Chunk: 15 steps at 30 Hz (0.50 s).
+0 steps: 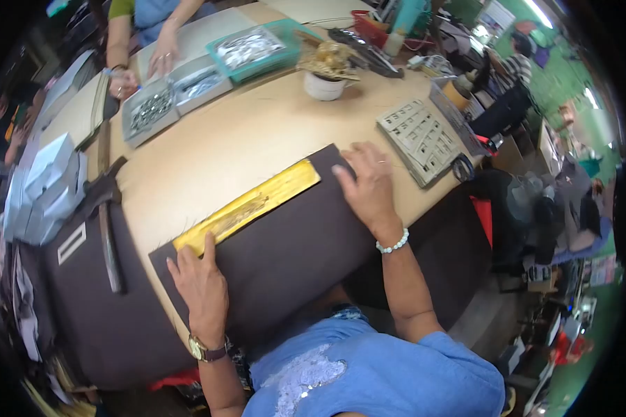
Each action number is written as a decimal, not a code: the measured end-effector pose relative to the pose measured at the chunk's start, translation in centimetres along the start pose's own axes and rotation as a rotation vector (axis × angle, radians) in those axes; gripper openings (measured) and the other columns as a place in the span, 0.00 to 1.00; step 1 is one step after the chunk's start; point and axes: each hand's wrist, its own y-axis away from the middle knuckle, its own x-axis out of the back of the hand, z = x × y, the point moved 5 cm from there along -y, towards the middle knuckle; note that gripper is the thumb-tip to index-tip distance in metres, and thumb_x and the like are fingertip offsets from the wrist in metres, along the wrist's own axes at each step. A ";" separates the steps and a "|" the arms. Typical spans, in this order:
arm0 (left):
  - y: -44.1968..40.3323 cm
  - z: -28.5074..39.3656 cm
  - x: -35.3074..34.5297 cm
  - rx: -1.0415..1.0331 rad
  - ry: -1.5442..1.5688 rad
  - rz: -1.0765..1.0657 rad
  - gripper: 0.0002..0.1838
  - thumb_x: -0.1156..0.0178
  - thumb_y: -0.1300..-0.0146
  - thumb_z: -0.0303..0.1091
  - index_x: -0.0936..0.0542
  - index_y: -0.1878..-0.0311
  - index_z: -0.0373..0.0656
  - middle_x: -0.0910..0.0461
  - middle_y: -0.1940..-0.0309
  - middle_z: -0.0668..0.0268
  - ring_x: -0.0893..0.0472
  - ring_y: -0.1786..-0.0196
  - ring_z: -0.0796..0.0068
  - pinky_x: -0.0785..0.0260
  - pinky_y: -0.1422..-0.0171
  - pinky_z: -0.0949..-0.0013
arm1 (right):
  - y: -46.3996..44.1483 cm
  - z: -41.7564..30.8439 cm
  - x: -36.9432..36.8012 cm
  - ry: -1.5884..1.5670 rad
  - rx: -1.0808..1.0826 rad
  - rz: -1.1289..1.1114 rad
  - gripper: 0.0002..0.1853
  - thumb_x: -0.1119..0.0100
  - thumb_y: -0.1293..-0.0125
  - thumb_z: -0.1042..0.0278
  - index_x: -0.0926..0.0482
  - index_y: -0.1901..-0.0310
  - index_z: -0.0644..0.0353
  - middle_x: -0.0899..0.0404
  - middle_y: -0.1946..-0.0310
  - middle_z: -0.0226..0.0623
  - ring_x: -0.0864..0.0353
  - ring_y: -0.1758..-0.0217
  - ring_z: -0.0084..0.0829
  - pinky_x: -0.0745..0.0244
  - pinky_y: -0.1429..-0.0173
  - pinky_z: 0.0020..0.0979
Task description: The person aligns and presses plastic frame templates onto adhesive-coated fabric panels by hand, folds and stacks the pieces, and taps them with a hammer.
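Observation:
A dark sheet of material [285,240] lies across the table edge in front of me. Along its far edge rests a long yellow strip-shaped piece [278,193] with a worn brown patch in the middle. My left hand [200,285] is over the strip's left end, fingers apart, a fingertip touching it. Flat on the sheet's far right corner is my right hand [370,182], its fingers spread and thumb out. Neither hand is wrapped around anything.
Left of the sheet lies a hammer [108,236] near a white rectangular frame [71,243]. Across the table stand a grey bin of small metal parts [153,115], a teal tray [278,45], a white cup [323,87] and a slotted panel [424,139]. A co-worker's hands [161,57] are beside the bins.

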 end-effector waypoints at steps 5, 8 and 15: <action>0.5 1.9 -0.1 -0.001 0.036 0.051 0.24 0.49 0.41 0.23 0.25 0.40 0.47 0.29 0.61 0.56 0.26 0.58 0.57 0.35 0.44 0.51 | 0.3 8.4 6.9 0.348 -0.211 0.265 0.08 0.40 0.42 0.70 0.20 0.60 0.59 0.23 0.61 0.38 0.23 0.55 0.42 0.31 0.48 0.41; 0.2 1.2 0.3 -0.006 0.027 0.058 0.23 0.49 0.40 0.23 0.24 0.41 0.47 0.29 0.62 0.56 0.26 0.60 0.57 0.34 0.51 0.55 | 0.7 11.2 6.6 0.398 -0.351 0.279 0.09 0.38 0.43 0.67 0.21 0.61 0.59 0.22 0.62 0.39 0.22 0.56 0.43 0.30 0.51 0.42; 0.1 1.3 0.5 -0.027 0.070 0.058 0.22 0.47 0.42 0.24 0.24 0.42 0.43 0.31 0.66 0.56 0.28 0.61 0.58 0.36 0.51 0.57 | 0.1 12.4 5.6 0.463 -0.461 0.229 0.19 0.33 0.48 0.52 0.23 0.63 0.60 0.22 0.64 0.43 0.21 0.58 0.44 0.27 0.53 0.43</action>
